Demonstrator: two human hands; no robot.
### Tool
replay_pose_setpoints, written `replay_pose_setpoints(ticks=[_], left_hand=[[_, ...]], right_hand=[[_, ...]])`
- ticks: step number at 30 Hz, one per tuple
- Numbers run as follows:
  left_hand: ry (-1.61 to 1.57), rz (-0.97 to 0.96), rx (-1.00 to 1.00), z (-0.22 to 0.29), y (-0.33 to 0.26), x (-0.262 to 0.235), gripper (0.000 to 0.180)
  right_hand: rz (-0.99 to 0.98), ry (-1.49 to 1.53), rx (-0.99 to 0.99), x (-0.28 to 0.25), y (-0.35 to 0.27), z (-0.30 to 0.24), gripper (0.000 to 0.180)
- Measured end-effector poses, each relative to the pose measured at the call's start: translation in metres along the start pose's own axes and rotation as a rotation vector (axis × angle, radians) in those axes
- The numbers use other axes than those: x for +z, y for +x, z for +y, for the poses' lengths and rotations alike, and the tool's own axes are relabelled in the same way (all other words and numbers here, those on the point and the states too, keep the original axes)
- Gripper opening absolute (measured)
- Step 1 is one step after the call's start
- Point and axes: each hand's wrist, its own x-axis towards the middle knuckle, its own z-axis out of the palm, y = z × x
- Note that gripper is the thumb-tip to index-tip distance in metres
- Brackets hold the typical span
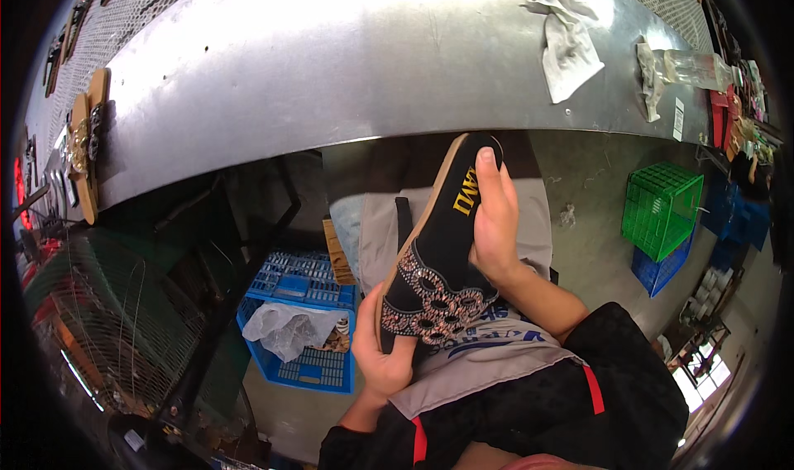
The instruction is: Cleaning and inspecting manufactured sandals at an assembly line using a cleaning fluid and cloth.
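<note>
Black beaded sandal (442, 255) held between both hands; left hand (382, 350) grips its toe; right hand (495, 222) clasps its heel.

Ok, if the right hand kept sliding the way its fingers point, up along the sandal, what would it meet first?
Probably the metal table edge: the right hand lies along the black sandal, fingertips near its heel end, which sits close under that edge. Depth is unclear.

Bare metal bench (331, 65) with rags, a bottle and sandals.

Lying on the sheet-metal top: a crumpled white rag (569, 44) toward the right, a clear bottle (699, 67) wrapped in cloth at the right end, two tan sandals (87, 143) standing at the left end.
</note>
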Motion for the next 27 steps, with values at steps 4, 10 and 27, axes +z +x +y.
replay_pose_setpoints(ticks=[4, 10, 27], left_hand=[[-0.014, -0.036, -0.095, 0.02, 0.018, -0.019, 0.055], [-0.059, -0.079, -0.175, 0.051, 0.049, -0.039, 0.053], [0.185, -0.421, 0.065, 0.083, 0.085, -0.056, 0.054]], right_hand=[[0.089, 0.028, 0.04, 0.011, -0.006, -0.001, 0.028], [0.239, 0.058, 0.186, 0.033, -0.011, -0.004, 0.044], [0.04, 0.391, 0.23, 0.012, -0.007, 0.015, 0.045]])
